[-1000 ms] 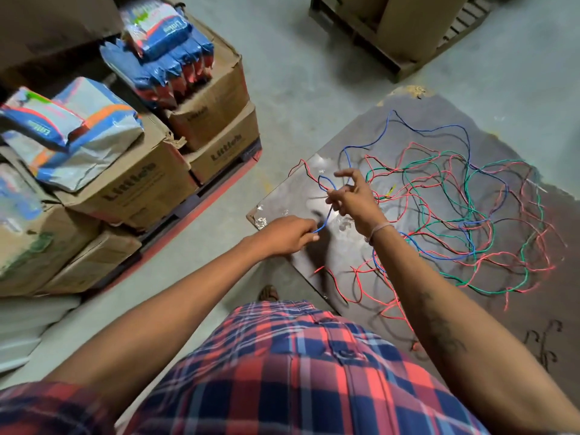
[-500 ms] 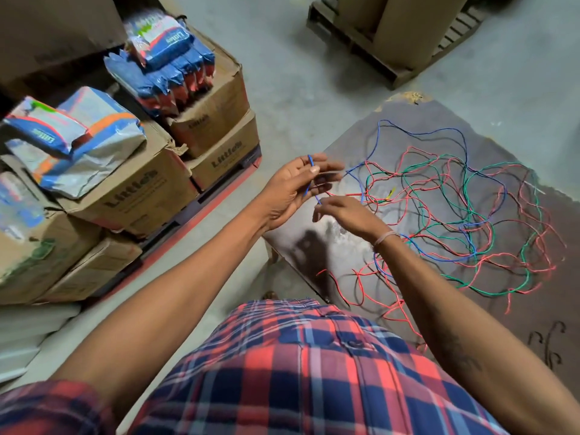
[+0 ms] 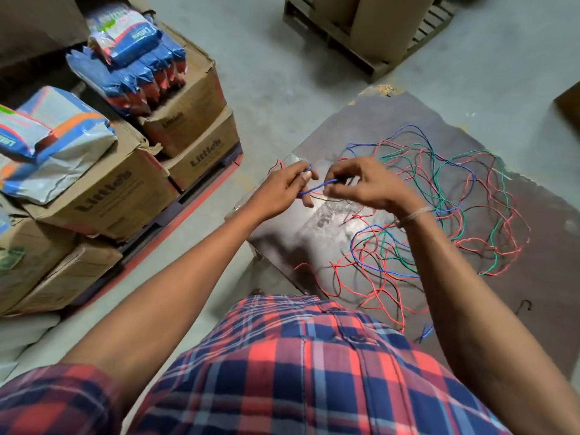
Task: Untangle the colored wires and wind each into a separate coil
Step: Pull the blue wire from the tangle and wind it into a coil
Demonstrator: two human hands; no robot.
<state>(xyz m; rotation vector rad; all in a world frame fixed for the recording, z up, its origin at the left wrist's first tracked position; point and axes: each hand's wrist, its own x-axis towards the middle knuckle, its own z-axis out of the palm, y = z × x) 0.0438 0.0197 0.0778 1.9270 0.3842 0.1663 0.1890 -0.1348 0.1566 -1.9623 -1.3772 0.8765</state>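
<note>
A loose tangle of red, green and blue wires (image 3: 439, 215) is spread over a dark brown board (image 3: 549, 277) lying on the floor. A blue wire (image 3: 317, 187) runs between my two hands above the board's left corner. My left hand (image 3: 282, 191) pinches its end, which loops up over the fingers. My right hand (image 3: 364, 183) grips the same blue wire a short way along, fingers curled. From there the blue wire trails back into the tangle. A red wire (image 3: 354, 287) lies in loops near my body.
Stacked cardboard boxes (image 3: 125, 189) with blue and white packets (image 3: 131, 54) on top stand on a red-edged pallet at the left. A wooden pallet with a tall carton (image 3: 370, 29) sits at the back. Grey concrete floor (image 3: 282, 89) surrounds the board.
My hands came together at the board's corner, the left rising from below. The blue wire's end went to the left hand, and the right hand now holds it further along.
</note>
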